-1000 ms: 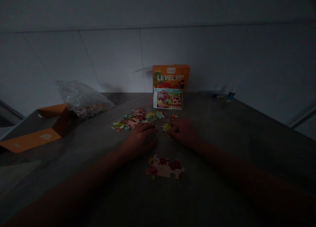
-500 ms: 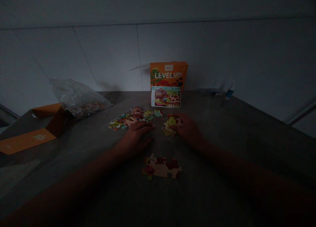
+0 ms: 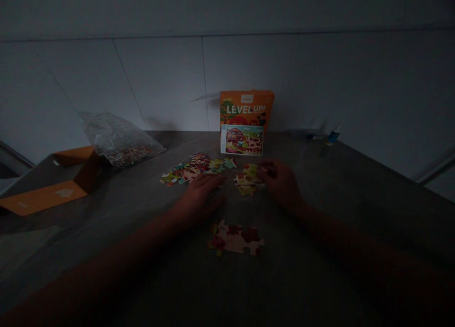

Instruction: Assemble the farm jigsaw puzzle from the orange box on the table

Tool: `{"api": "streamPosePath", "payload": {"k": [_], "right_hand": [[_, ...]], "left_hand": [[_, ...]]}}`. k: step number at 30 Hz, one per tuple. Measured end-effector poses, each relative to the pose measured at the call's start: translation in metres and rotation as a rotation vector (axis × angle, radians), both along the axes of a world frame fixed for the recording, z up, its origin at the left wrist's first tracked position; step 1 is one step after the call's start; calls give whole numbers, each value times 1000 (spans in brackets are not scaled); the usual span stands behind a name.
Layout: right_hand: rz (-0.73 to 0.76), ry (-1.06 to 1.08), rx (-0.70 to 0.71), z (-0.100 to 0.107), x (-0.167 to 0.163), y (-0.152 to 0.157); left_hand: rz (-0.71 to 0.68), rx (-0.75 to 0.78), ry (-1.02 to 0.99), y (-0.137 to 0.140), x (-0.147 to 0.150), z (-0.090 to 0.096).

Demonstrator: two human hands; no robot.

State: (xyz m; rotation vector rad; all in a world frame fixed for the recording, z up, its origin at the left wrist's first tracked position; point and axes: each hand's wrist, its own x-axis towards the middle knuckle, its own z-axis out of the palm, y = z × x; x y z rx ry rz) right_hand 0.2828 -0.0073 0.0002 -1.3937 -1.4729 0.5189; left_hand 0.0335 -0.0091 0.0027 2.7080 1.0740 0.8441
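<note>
My left hand (image 3: 199, 194) lies on the table with its fingers stretched out, at the near edge of a pile of jigsaw puzzle pieces (image 3: 190, 170). My right hand (image 3: 282, 182) is closed in a pinch at a smaller heap of puzzle pieces (image 3: 245, 189), on a yellow-green puzzle piece (image 3: 250, 170). The fingertips partly cover that piece, and the dim light blurs its edges. Nearer to me, between my forearms, several joined pieces (image 3: 236, 239) form part of a spotted cow and touch neither hand.
An orange box (image 3: 268, 102) marked "LEVEL UP!" stands by the wall, a farm picture card (image 3: 245, 140) leaning before it. To the left are a clear plastic bag (image 3: 121, 142) with many small bits inside and an open orange carton (image 3: 46, 196). A small blue-labelled bottle (image 3: 333, 136) stands back right.
My right hand has drawn slightly right and its fingers now pinch more visibly, uncovering more of the small heap. My left hand stays by the pile. The whole view has shifted a little.
</note>
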Motion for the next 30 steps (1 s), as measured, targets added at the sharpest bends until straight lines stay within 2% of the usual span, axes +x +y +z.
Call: {"api": "streamPosePath", "payload": {"k": [4,6,8,11,15,19,24,27,30], "right_hand": [[425,-28,-6,-1,-22,-24],[521,-43,-17,0,-32,-32],[504,21,-7,2,-36,-34],[434,129,-6,3,-31,-29],[440,8,-68,3,-22,-23],[365,4,-76,1,-21,-22],[359,44,-120,-4,-19,-22],[340,168,-220,-9,-14,-22],[364,325,-315,-10,-7,-26]], "left_hand": [[-35,-22,-99,-5,2,3],[-96,-25,-112,-8,3,5],[-122,-70,-124,-11,5,6],[-49,-205,-191,-14,9,9],[51,-299,-294,-16,12,10],[-32,-315,-284,-16,11,7],[-108,-281,-224,-15,9,7],[-162,-273,-138,-18,8,13],[-319,-256,52,-22,8,19]]}}
